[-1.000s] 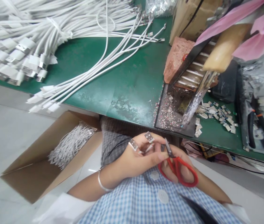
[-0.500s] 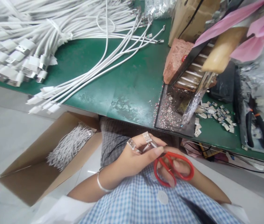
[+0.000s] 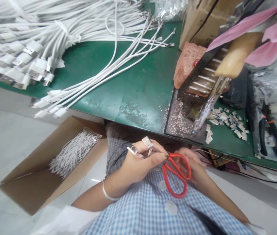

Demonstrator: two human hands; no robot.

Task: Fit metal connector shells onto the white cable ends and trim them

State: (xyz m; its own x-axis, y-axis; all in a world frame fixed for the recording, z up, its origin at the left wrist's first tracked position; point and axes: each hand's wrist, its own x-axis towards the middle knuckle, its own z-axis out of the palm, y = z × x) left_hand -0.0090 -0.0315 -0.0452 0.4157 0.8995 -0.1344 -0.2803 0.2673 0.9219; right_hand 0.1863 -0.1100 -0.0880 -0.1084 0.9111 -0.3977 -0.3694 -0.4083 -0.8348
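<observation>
Below the table edge, over my lap, my left hand (image 3: 138, 166) is closed on two small metal USB plugs (image 3: 147, 142) that stick up between its fingers. My right hand (image 3: 193, 169) is wrapped round red-handled scissors (image 3: 176, 174). The scissor blades point left into my left hand's fingertips and are mostly hidden there. The two hands touch at the scissors' pivot.
A green table (image 3: 138, 88) carries a big heap of white USB cables (image 3: 42, 39), a brick (image 3: 187, 62), a tilted blade tool over a dark tray of scraps (image 3: 182, 119), loose metal shells (image 3: 226, 119) and pliers (image 3: 270, 137). An open cardboard box of white cables (image 3: 65, 156) stands at lower left.
The scissors swung from pointing up to pointing left into my left hand's fingers. Both hands drifted slightly left, and the plugs moved with them.
</observation>
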